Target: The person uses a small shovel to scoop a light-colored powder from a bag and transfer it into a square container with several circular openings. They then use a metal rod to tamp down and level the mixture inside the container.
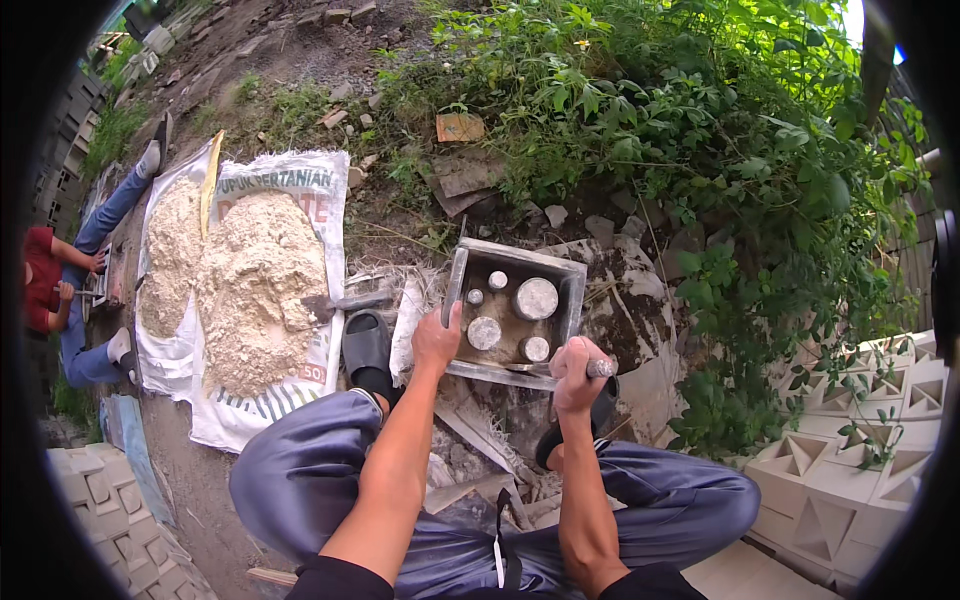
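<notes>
We had the square metal box (525,254) on the ground before us, between our feet and slightly ahead of them. Inside it, five round, pale-topped cylinders (536,298) of differing widths stood upright and apart, with light grit on the bottom around them. Our left hand (437,338) grasped the box's left wall, thumb near the rim. Our right hand (577,372) was clenched around a grey handle (602,369) at the near right corner; we could not tell whether it was joined to the box. We wore dark slippers (367,342). To our left, a trowel (365,300) lay with its blade against a heap of pale powder (262,260) on flattened white sacks (338,190). Farther left sat a co-worker (42,280) in a red top. Leafy plants (760,150) grew beyond and to our right, near stacked pale blocks (885,450).
</notes>
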A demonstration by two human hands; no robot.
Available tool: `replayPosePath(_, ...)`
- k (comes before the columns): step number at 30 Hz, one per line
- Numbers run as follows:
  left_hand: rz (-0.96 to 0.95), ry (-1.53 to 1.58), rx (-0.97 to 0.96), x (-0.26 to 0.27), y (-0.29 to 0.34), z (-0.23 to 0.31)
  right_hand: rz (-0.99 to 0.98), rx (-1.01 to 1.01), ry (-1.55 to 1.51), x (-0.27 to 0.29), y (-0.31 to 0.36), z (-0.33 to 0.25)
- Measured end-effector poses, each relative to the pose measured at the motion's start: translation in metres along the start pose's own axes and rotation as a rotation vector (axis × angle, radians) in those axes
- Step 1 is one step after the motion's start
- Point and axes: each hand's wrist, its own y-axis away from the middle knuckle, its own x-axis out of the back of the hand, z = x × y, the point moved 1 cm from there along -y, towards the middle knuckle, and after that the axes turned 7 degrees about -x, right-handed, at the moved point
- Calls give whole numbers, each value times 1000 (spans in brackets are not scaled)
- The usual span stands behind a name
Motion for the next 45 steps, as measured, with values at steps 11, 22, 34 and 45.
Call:
replayPosePath(11,-43,-16,-7,-7,-3,-2,25,3,-24,35,-1,22)
replayPosePath(22,-45,-21,11,-1,-2,1,237,-8,-148,22,1,-24)
replayPosePath(34,-71,-16,47,0,0,-2,226,-65,-160,8,6,-58)
replayPosePath(45,-91,78,30,-10,-8,-18,144,29,-95,-5,20,-37)
